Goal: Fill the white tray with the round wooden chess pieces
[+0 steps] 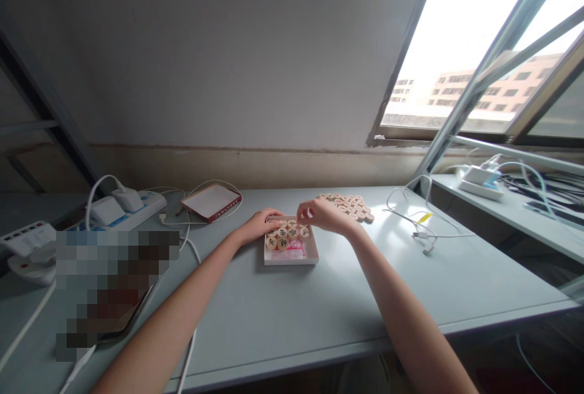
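A shallow white box [292, 260] sits on the desk with several round wooden Chinese chess pieces [283, 233] laid in rows toward its back and left. Pink-marked paper [292, 251] shows on the bare part of its floor. My left hand [261, 227] rests at the box's left back corner, fingers stretched over the rim and touching the pieces there. Above the right back corner, my right hand [322, 214] has thumb and fingers pinched together; whatever is between them is too small to make out. Behind it lies a spread of more chess pieces [349, 205], partly hidden by the hand.
The red-sided box lid [212, 202] lies at the back left among white cables. Power strips [132, 211] with chargers and a pixelated device [114, 290] occupy the left. Loose cables [426, 233] lie at the right, near a metal frame post [433, 157].
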